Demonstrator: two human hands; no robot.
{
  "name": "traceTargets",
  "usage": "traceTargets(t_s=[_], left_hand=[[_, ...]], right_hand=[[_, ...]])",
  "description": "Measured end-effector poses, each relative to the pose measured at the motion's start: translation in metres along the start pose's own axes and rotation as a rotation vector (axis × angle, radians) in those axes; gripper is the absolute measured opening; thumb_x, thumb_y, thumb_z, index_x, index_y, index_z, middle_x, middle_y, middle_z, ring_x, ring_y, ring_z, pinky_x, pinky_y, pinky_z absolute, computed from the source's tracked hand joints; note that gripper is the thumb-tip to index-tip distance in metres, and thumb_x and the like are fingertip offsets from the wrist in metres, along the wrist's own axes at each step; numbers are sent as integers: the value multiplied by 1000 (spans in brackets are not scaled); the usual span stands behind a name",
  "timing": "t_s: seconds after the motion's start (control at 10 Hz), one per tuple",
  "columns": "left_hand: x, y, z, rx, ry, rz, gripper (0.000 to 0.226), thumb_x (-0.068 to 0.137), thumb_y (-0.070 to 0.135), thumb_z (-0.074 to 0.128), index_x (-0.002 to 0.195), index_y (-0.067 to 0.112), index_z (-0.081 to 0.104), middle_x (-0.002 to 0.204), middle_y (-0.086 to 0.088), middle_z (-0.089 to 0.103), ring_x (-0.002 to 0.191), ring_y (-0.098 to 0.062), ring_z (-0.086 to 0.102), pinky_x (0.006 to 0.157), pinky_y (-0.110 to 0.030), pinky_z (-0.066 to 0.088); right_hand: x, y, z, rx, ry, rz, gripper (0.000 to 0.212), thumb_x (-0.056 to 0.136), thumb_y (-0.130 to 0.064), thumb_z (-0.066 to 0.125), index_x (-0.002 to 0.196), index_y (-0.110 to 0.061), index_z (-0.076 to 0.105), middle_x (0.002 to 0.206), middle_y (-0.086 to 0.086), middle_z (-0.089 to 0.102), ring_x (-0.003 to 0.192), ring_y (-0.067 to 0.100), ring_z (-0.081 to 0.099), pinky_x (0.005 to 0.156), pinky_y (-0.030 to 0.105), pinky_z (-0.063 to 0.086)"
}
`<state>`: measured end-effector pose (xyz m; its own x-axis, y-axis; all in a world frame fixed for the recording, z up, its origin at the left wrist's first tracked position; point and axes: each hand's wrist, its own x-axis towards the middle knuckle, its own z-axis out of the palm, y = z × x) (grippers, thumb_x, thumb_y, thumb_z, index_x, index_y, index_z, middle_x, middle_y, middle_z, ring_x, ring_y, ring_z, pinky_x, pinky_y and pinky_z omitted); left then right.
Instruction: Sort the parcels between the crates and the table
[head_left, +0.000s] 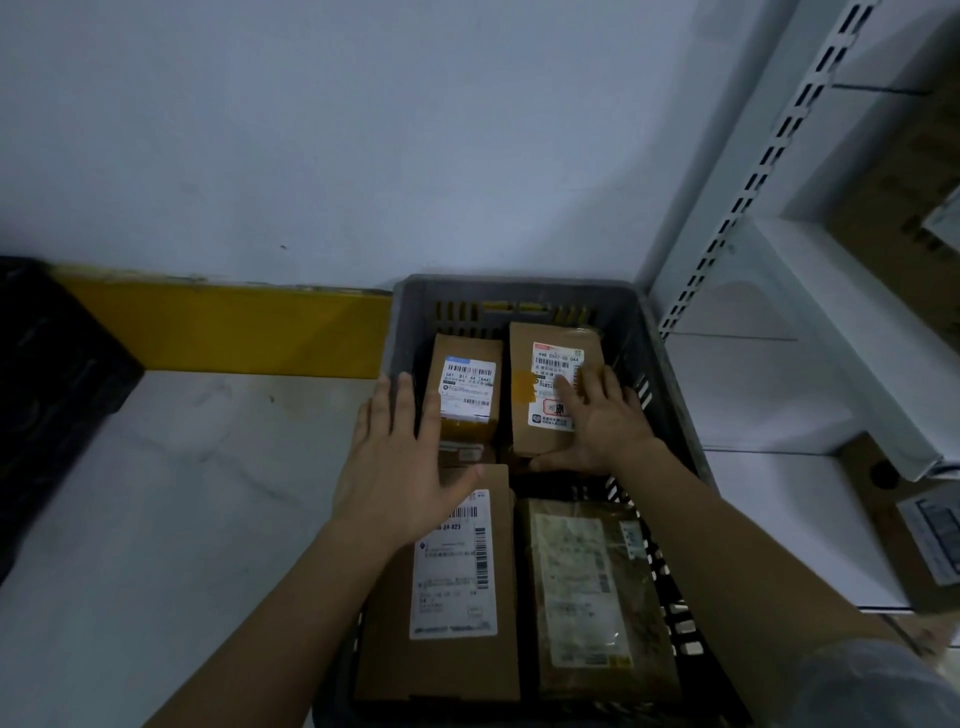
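Note:
A grey slotted crate (514, 291) on the floor holds several cardboard parcels with white labels. My right hand (605, 421) grips the far right parcel (540, 379), fingers over its top and right side, thumb under its near edge. My left hand (400, 462) hovers with straight, spread fingers over the crate's left rim, beside the far left parcel (467, 387). Nearer me lie a long labelled parcel (457, 597) and a plastic-wrapped parcel (587, 587).
A dark crate (47, 384) stands at the left on the pale floor. A yellow strip (228, 332) runs along the wall's base. White metal shelving (810, 322) at the right carries cardboard boxes (898, 525).

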<state>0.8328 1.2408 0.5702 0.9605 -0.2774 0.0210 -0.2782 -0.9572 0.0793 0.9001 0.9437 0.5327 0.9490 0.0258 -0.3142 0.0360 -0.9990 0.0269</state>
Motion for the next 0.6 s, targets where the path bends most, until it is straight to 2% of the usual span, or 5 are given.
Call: traceTargets(t_s=[0.2,0.3,0.4,0.5,0.6], left_hand=[[0,1,-6,-20,-7,-10,104,94,87,22,171,18,6,178,-18,-6,164,-39,-11,133,-55,2],[-1,0,-6,-22,-8,-6,105,92,86,17,171,17,10,178,-19,-2,164,-38,-6,133,-55,3],[-2,0,-6,-24,-1,-6,104,93,85,21,170,15,20,177,-20,7,164,-39,2,132,-58,8],[-1,6,-17,-10,-1,-19,102,93,84,25,170,18,18,178,-18,5,165,-37,-1,132,-58,6],[1,10,-36,23,-8,-14,106,91,88,18,172,21,4,179,-13,-4,165,-34,-10,132,-57,-1]], right_hand=[[-15,-3,0,-7,25,-16,158,49,-108,59,169,-35,-13,179,7,-19,163,40,-21,131,67,4],[-21,0,-7,-23,39,-18,155,54,-107,58,171,-32,-10,179,7,-15,164,38,-18,131,66,4],[-27,1,-15,-34,90,-21,143,64,-107,47,172,-29,-3,180,8,-10,165,38,-13,132,64,5],[-39,-3,-35,4,153,1,127,76,-104,32,173,-28,4,181,9,-5,166,35,-9,133,60,6],[-62,-10,-51,43,277,-41,113,83,-98,21,172,-28,12,181,9,6,166,34,-3,133,58,9]])
